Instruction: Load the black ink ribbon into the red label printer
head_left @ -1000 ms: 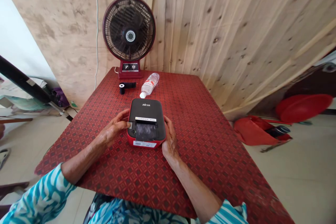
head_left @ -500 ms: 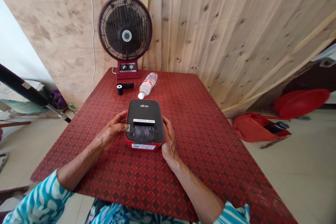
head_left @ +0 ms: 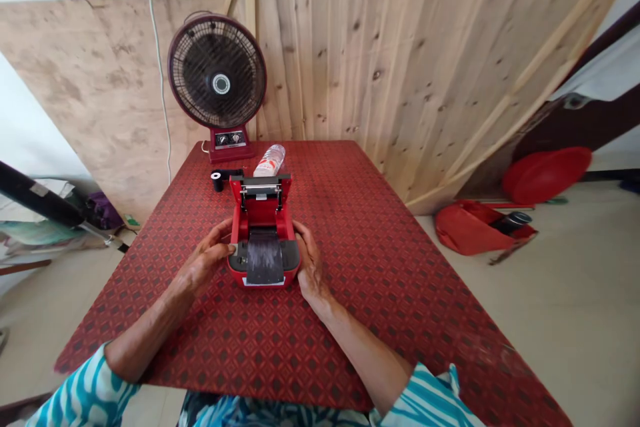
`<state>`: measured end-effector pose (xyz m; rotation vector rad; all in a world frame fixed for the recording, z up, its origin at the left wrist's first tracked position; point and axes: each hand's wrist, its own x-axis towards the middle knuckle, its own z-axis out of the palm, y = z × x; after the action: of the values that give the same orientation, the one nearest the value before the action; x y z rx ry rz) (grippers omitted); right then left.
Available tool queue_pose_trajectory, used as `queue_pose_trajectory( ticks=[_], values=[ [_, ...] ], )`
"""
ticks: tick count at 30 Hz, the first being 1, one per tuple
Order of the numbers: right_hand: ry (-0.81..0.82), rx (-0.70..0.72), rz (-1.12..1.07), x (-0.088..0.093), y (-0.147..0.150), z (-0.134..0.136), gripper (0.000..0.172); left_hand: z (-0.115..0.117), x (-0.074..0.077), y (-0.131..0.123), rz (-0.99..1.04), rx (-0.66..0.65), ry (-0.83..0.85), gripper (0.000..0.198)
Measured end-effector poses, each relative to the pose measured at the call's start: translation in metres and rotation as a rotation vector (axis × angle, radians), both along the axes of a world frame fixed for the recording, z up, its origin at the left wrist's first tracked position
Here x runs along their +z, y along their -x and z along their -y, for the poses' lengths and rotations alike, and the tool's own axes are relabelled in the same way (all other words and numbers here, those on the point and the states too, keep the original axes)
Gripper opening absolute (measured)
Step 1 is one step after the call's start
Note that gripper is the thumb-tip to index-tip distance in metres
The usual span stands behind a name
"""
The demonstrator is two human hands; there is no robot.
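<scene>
A red and black label printer (head_left: 291,260) stands on the table in front of me, its lid (head_left: 260,188) raised and its red inside showing. A strip of dark ribbon (head_left: 265,259) hangs out over the printer's front. My left hand (head_left: 205,259) grips the printer's left side, with the thumb on a grey button at the front left corner. Against the right side lies my right hand (head_left: 311,265), fingers curled round the casing. Part of the fingers of both hands is hidden behind the printer.
Behind the printer lies a clear plastic bottle (head_left: 271,160), partly hidden by the lid. A black roll (head_left: 217,181) is to its left, before a dark red fan (head_left: 219,80). The patterned red tabletop (head_left: 375,267) ends at a wooden wall. On the floor at right sits a red bag (head_left: 465,227).
The printer's lid has swung up and back, uncovering the inside. Both hands have stayed at its sides. The view has shifted, so things sit further left.
</scene>
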<state>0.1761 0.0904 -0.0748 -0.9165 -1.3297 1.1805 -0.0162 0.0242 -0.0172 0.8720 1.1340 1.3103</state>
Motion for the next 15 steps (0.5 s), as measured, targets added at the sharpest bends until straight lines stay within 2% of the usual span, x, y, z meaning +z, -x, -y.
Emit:
queue_pose_trajectory(
  ticks=[4,7,9,12,15],
  values=[
    [-0.005,0.002,0.001,0.001,0.001,-0.001,0.036,0.002,0.003,0.003,-0.089,0.022,-0.009,0.059],
    [-0.024,-0.002,-0.001,0.0,0.003,-0.003,0.037,0.0,0.016,0.008,-0.376,0.155,-0.115,0.058],
    [-0.047,-0.003,0.003,-0.001,0.004,-0.004,0.036,-0.007,0.028,0.008,-0.64,0.15,-0.227,0.048],
    [-0.075,-0.012,0.007,-0.002,0.004,-0.005,0.034,-0.03,0.047,0.002,-1.067,-0.109,-0.384,0.029],
    [-0.094,-0.012,0.0,-0.003,0.005,-0.006,0.034,-0.057,0.058,-0.009,-1.415,-0.408,-0.464,0.028]
  ],
)
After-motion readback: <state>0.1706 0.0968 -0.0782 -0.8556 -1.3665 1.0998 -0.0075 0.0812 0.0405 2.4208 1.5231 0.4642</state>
